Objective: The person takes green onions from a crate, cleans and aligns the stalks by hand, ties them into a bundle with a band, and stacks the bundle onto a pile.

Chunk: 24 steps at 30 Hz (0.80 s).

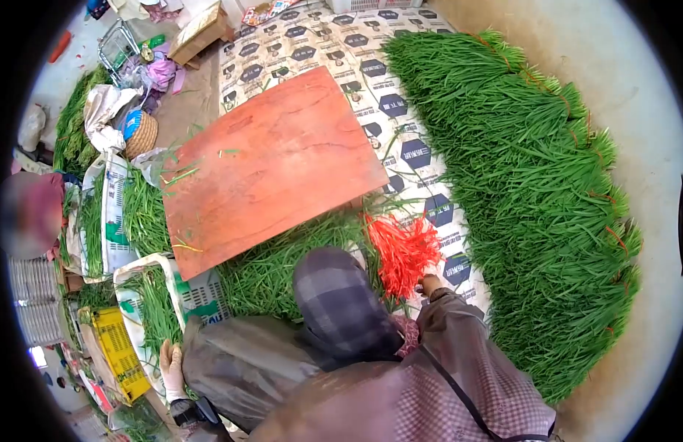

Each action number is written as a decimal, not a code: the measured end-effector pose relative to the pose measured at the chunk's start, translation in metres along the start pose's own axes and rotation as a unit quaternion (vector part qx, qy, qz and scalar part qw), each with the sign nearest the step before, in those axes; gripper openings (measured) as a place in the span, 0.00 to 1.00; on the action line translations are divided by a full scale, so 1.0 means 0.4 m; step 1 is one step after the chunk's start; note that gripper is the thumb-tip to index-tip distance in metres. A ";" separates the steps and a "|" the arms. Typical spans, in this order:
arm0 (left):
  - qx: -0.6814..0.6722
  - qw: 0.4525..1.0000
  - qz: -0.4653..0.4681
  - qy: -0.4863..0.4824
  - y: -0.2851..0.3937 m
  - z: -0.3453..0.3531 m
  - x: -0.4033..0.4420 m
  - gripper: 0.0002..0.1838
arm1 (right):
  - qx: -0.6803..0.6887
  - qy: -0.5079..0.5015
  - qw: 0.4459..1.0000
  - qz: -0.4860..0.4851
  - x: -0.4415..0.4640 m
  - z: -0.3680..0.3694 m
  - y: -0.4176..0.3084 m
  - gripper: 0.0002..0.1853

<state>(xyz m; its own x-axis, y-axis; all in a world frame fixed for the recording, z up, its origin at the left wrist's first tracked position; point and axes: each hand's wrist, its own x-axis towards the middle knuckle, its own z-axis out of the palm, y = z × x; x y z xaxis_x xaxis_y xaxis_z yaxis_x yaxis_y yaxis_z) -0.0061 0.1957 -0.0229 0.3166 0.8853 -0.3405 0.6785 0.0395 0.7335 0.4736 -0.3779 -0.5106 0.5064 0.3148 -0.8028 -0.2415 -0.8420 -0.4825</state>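
My right hand [430, 284] reaches to the lower right edge of a bunch of red plastic strings [402, 250]. Its fingers look curled in at the strands, partly hidden by them. On the left, my gloved left hand [171, 370] has its fingers stretched out beside a white woven sack [172, 283] of green leafy stalks [159, 309]. Nothing shows in that hand. More loose stalks [260, 276] lie in front of my knees, under the near edge of a reddish wooden board [275, 166].
Tied green bunches [526, 191] form a long row against the wall on the right. Patterned sheeting [371, 70] covers the floor. A yellow crate [120, 353], a cardboard box [198, 37] and a straw hat [141, 134] are at left. Another person [36, 214] is at the far left edge.
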 end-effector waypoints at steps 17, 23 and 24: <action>-0.126 0.980 -0.084 0.127 0.005 0.041 -0.078 0.25 | -0.340 -0.137 0.930 -0.006 -0.035 -0.019 -0.135 0.12; -0.122 0.983 -0.037 0.132 -0.064 0.034 -0.053 0.25 | -0.261 -0.190 0.947 -0.004 -0.002 -0.047 -0.076 0.14; -0.126 0.982 -0.031 0.135 -0.073 0.035 -0.049 0.25 | -0.224 -0.208 0.952 -0.004 0.020 -0.043 -0.059 0.14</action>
<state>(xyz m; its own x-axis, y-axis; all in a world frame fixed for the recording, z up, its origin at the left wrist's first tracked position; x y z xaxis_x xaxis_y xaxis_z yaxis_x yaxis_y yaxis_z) -0.0229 0.1708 -0.0458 0.0682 0.9669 -0.2459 0.4956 0.1811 0.8495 0.4978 -0.3630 -0.4996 0.1133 0.3906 -0.9136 0.1848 -0.9117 -0.3669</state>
